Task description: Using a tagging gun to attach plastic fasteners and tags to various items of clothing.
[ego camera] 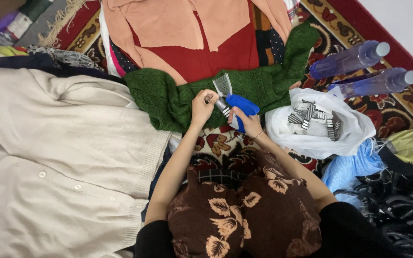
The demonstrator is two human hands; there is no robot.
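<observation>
My left hand (201, 106) pinches one end of a small black-and-white striped tag (222, 106) over a green knitted sweater (244, 86). My right hand (247, 123) holds a blue tagging gun (243, 106) with a clear plastic comb of fasteners (222, 84) standing up from it. The tag sits between both hands, right at the gun's tip. Both hands hover above the sweater's lower edge.
A white plastic bag (345, 136) of several striped tags lies to the right. Two purple spray bottles (359, 67) lie on the patterned red carpet (383, 110). A cream cardigan (63, 157) spreads left, a peach-and-red garment (192, 33) lies beyond, black hangers (402, 210) at lower right.
</observation>
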